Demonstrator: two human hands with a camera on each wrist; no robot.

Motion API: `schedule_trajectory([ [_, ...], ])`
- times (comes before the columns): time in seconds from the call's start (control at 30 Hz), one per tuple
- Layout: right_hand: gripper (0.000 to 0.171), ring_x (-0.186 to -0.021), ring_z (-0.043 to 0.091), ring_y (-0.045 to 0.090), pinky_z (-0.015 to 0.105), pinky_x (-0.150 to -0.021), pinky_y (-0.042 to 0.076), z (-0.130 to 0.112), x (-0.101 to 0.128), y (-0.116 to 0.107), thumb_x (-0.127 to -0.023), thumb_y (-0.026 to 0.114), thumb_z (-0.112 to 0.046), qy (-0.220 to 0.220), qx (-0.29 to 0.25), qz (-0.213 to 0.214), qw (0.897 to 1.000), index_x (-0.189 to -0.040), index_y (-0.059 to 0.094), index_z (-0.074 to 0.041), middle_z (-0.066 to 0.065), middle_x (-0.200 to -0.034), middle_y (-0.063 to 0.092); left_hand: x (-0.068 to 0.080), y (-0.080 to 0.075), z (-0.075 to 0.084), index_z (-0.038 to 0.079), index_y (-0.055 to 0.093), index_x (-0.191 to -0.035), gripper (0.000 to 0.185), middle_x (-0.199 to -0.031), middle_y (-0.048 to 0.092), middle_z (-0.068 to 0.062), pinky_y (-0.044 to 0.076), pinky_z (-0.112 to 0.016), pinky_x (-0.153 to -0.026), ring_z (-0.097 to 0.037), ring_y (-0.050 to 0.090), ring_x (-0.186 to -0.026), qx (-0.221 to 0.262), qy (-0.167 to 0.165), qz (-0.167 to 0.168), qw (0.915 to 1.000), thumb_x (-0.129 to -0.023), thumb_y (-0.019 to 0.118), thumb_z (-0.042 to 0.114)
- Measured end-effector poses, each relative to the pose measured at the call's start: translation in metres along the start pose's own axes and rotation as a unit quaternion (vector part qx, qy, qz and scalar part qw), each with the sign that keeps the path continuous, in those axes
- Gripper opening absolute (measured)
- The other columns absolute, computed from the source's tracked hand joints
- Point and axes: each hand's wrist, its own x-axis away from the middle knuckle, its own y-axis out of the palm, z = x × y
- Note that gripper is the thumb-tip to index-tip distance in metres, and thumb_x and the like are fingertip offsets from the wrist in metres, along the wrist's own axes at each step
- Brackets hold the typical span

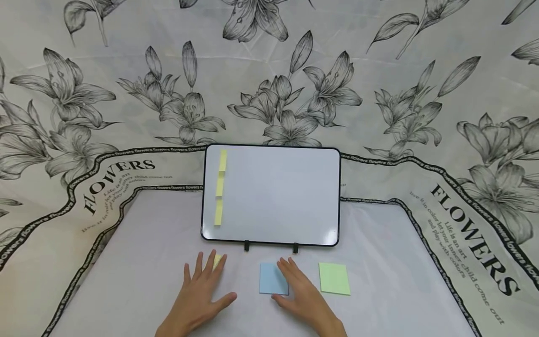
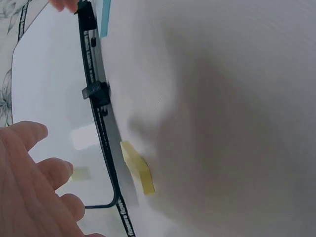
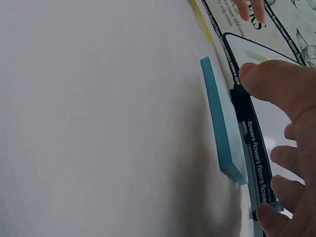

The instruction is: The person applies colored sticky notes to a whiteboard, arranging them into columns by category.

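Note:
My left hand (image 1: 198, 295), fingers straight and spread, is held over the yellow sticky-note pad (image 1: 217, 260) and hides most of it. In the left wrist view that yellow pad (image 2: 139, 169) lies on the cloth, apart from the fingers (image 2: 54, 173). Over the right edge of the blue sticky-note pad (image 1: 270, 278) is my right hand (image 1: 305, 299), also with extended fingers and holding nothing. The right wrist view has a gap between the thumb (image 3: 266, 81) and the blue pad (image 3: 222, 123). A green sticky-note pad (image 1: 334, 279) lies to the right of that hand.
Behind the pads stands a whiteboard (image 1: 280, 196) with a black frame and two black feet (image 1: 246, 245). Three yellow notes run down its left side, the top note (image 1: 222, 160) near the corner. White cloth (image 1: 379, 243) covers the table, with a flower-printed backdrop (image 1: 269, 61) behind.

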Motion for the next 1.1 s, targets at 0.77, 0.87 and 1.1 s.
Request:
schedule_trajectory([
  [0.77,0.056,-0.140,0.043,0.051,0.052,-0.105,0.052,-0.0060,-0.0056,0.0102,-0.085,0.084,-0.033,-0.035,0.035,-0.028,0.998,-0.132,0.068,-0.007,0.012,-0.143,0.063,0.0097,-0.0016,-0.0050,0.021,0.040,-0.160,0.090,-0.166,0.035,-0.013,0.020,-0.080,-0.112,-0.049,0.027,-0.153,0.012,-0.001,0.006,0.9999,-0.087,0.067,0.067],
  [0.87,0.052,-0.140,0.042,0.051,0.050,-0.105,0.052,-0.0051,-0.0051,0.0104,-0.088,0.082,-0.031,-0.030,0.030,-0.035,0.998,-0.131,0.068,-0.007,0.011,-0.142,0.063,0.0092,-0.0040,-0.0050,0.021,0.040,-0.160,0.089,-0.166,0.036,-0.014,0.020,-0.080,-0.112,-0.050,0.026,-0.153,0.010,-0.006,-0.003,0.9999,-0.088,0.066,0.066],
  [1.1,0.047,-0.142,0.041,0.049,0.050,-0.108,0.050,-0.0060,-0.0078,0.0095,-0.092,0.077,-0.030,-0.011,0.005,-0.058,0.998,-0.131,0.068,-0.007,0.012,-0.145,0.061,0.0077,-0.0069,-0.0056,0.021,0.039,-0.160,0.088,-0.167,0.034,-0.013,0.018,-0.079,-0.113,-0.049,0.024,-0.154,0.015,-0.013,-0.015,0.9997,-0.089,0.066,0.065],
])
